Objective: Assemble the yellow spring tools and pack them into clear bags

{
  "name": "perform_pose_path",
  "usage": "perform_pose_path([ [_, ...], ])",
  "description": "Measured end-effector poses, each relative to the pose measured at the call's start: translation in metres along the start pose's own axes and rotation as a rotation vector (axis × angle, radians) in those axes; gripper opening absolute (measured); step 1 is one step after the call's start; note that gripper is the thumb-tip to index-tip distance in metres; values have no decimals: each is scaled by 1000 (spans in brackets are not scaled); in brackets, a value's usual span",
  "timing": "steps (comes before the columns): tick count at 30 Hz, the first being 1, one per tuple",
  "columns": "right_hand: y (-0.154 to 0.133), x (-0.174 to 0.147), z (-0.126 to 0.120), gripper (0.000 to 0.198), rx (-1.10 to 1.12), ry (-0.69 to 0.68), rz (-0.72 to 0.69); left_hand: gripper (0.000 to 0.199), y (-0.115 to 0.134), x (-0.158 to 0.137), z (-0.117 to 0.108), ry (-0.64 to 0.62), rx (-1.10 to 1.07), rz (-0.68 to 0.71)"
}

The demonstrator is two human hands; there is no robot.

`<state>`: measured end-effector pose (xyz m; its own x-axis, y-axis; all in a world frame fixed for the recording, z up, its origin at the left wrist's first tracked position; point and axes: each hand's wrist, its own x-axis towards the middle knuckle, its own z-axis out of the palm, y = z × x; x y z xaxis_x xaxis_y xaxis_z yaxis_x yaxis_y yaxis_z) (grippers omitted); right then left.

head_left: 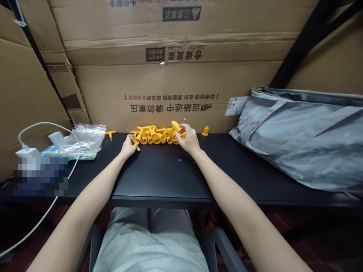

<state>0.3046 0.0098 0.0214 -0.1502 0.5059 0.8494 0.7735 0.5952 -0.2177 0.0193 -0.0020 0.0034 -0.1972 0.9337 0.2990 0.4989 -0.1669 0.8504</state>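
My left hand (129, 147) is closed on a yellow T-handled corkscrew (138, 148); its metal spiral points up and away from me. In the fingers of my right hand (190, 141) is a yellow bell-shaped cap (176, 126), raised slightly over the row's right end. Between both hands runs a row of assembled yellow corkscrews (154, 136), several of them, with open bell ends facing me. A loose yellow corkscrew handle (110, 133) with its spiral lies left of my left hand. Beyond my right hand, a single yellow cap (205, 131) stands on the table.
Cardboard (170, 79) walls the back of the black table (164, 173). At left are clear plastic bags (87, 139), a white charger (28, 153), its cable and a blurred-out object. A grey fabric bag (297, 139) fills the right side. A small blue dot (179, 160) lies mid-table.
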Motion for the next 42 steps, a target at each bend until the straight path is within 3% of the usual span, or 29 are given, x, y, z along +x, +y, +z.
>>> perform_pose_path([
  [5, -3, 1, 0, 31, 27, -15, -14, 46, -6, 3, 7, -64, -37, 27],
  [11, -9, 1, -1, 33, 62, -29, -31, 9, 3, -4, 6, -126, 330, 90],
  [19, -18, 4, -1, 35, 120, -42, -61, 27, 24, -13, -5, 15, 446, 354],
  [22, -28, 5, 1, 34, 174, -124, -121, 26, 23, -14, -8, -12, 530, 424],
  [28, -37, 2, 10, 31, 237, -360, -314, 22, 16, -12, -5, -156, 607, 445],
  [34, -28, -2, 14, 33, 170, -438, -290, 22, 15, -11, -4, -208, 592, 456],
  [42, -28, -2, 13, 35, 77, -468, -228, 22, 13, -11, -4, -173, 587, 441],
])
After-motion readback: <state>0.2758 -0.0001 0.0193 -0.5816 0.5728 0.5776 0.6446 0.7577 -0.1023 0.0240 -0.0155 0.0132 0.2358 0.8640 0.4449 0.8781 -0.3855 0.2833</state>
